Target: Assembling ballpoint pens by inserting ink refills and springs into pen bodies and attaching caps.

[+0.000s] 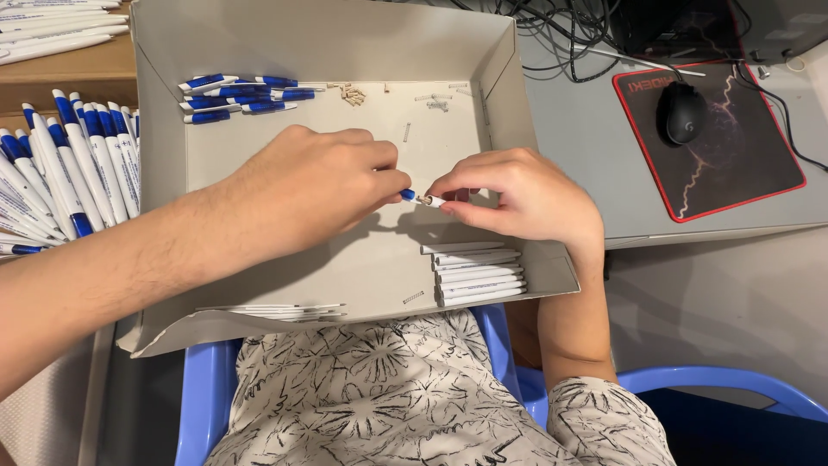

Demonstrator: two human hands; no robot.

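My left hand (319,185) and my right hand (517,194) meet over the middle of a shallow cardboard tray (259,34). The left fingertips pinch a small blue pen piece (407,195). The right fingertips pinch a white pen barrel (431,201) that touches the blue piece end to end. A row of white barrels (479,274) lies in the tray just below my right hand. Several blue-and-white pen parts (241,93) lie at the tray's back left, with small springs (352,95) beside them.
A pile of finished blue-and-white pens (69,164) lies left of the tray, white barrels (52,26) above it. A black mouse (683,112) sits on a red-edged mouse pad (742,164) at right, cables (561,34) behind. Thin white refills (276,311) lie at the tray's front. A blue chair (207,397) is below.
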